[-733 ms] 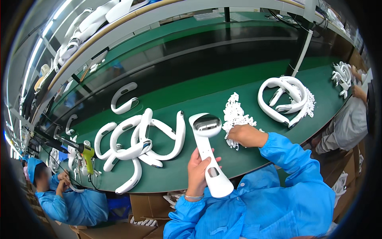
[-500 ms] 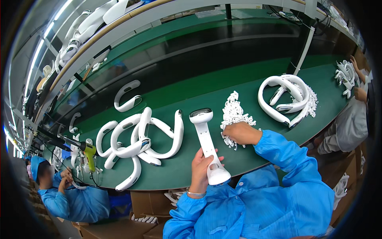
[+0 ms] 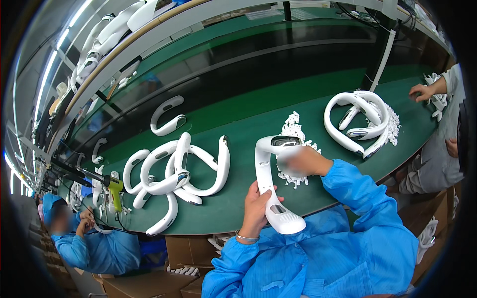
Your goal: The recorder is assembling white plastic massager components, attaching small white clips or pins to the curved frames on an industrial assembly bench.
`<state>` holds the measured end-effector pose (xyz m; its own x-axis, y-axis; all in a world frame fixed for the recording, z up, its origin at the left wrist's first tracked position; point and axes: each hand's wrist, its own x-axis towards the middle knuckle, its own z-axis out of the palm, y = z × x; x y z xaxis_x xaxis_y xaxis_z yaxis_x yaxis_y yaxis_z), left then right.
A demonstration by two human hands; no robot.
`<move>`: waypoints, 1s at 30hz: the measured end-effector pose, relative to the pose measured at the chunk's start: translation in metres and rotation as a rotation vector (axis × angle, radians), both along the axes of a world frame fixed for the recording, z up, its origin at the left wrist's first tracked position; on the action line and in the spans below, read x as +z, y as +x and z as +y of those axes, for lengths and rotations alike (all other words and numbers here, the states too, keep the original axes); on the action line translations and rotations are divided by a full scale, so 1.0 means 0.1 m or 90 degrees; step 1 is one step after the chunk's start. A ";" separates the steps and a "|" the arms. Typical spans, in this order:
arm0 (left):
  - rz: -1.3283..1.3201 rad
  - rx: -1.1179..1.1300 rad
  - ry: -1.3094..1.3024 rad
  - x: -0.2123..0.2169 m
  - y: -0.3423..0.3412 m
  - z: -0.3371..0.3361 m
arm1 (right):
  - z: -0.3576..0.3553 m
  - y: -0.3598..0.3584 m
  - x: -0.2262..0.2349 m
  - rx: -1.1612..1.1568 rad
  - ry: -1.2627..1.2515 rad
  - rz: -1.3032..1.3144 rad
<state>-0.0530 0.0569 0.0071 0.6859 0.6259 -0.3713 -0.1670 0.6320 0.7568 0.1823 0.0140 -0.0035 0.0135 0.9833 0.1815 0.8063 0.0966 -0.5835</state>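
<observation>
My left hand (image 3: 254,213) is wrapped round the middle of a white U-shaped neck fan (image 3: 263,169), held up over the table's near edge. The fan's curve faces left; its dark glossy end is at the top and its vented end hangs lower right. My right hand (image 3: 304,163) is beside the fan's upper end, over a pile of small white plastic parts (image 3: 294,124). Its fingers are smeared, so whether they hold a part or touch the fan cannot be seen. The hand and the fan cover some of the pile.
Several neck fans (image 3: 164,186) lie tangled on the green table (image 3: 238,213) to the left. Two more fans (image 3: 330,124) rest on another heap of small parts (image 3: 392,129) at right. A yellow-green electric screwdriver (image 3: 116,191) hangs at left. Co-workers sit left (image 3: 94,248) and right (image 3: 437,144).
The neck fan has turned in my left hand, so its curve now shows from the side. My right hand has risen slightly from the pile toward the fan's upper end. The right co-worker's hand has reached out.
</observation>
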 end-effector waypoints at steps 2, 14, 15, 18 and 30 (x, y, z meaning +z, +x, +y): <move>-0.001 -0.017 0.005 0.05 0.02 -0.01 | -0.08 -0.10 0.25 -0.051 -0.063 0.204; -0.026 -0.058 -0.011 0.19 0.08 -0.06 | -0.32 -0.42 0.41 -0.061 -0.162 0.972; -0.028 -0.058 -0.007 0.18 0.07 -0.07 | -0.33 -0.43 0.43 -0.055 -0.157 0.959; -0.032 -0.058 -0.005 0.19 0.05 -0.07 | -0.32 -0.46 0.51 -0.054 -0.168 0.954; -0.085 -0.028 0.029 0.11 0.10 -0.21 | -0.39 -0.64 0.41 -0.063 -0.065 0.680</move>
<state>-0.0429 0.0364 0.0182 0.7543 0.6086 -0.2463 -0.2414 0.6060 0.7580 0.1179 -0.0255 0.0379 0.1960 0.9791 -0.0542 -0.1234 -0.0302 -0.9919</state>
